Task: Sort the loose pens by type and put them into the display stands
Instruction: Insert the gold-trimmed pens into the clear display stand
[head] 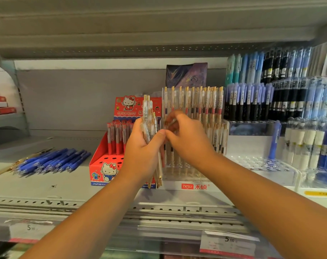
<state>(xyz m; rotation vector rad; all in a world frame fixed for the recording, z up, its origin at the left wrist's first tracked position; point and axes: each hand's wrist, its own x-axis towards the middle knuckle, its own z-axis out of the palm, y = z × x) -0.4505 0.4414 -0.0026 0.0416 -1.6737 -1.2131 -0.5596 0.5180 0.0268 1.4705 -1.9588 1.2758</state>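
My left hand grips a bundle of clear gold-tipped pens, held upright in front of the shelf. My right hand reaches into the top of that bundle and pinches one pen with curled fingers, just left of the clear tiered hesu display stand, which holds several matching gold-clip pens. A pile of loose blue pens lies on the shelf at the left, with a few gold pens beside it.
A red Hello Kitty stand with red pens sits behind my left hand. Clear stands of blue, black and white pens fill the right. One blue pen stands alone. Price tags hang on the shelf edge.
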